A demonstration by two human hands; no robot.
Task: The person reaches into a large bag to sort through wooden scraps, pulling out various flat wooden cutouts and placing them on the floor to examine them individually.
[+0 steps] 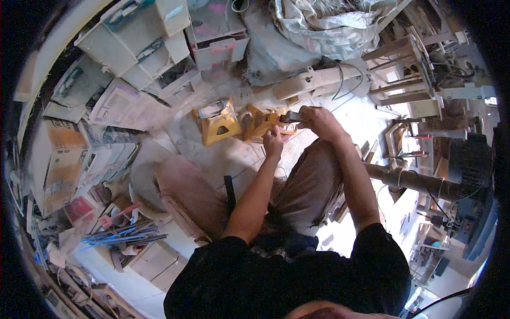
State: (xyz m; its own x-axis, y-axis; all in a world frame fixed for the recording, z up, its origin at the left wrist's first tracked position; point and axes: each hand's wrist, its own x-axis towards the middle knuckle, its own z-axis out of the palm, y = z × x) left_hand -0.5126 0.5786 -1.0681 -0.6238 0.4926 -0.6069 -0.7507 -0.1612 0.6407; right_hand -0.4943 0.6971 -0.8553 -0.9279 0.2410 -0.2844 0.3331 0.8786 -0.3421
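Beyond my knees, low over the tiled floor [223,157], both hands are close together at a yellow object [255,119] with a ridged, box-like shape. My left hand [273,140] grips its near right edge, thumb uppermost. My right hand [318,121] is closed around a short dark tool [291,117], whose end meets the yellow part just above my left fingers. Exactly what kind of tool it is cannot be made out. Left of this stands a second yellow piece [220,129] with a rounded triangular opening and something greyish on top.
Stacked storage bins [139,44] and a cardboard box [63,159] line the left. Ahead lie a large woven sack [326,32] and a pale tube-like piece [314,81]. Wooden frames [402,75] and a dark pipe [414,179] crowd the right. Thin blue and black rods [123,235] lie lower left.
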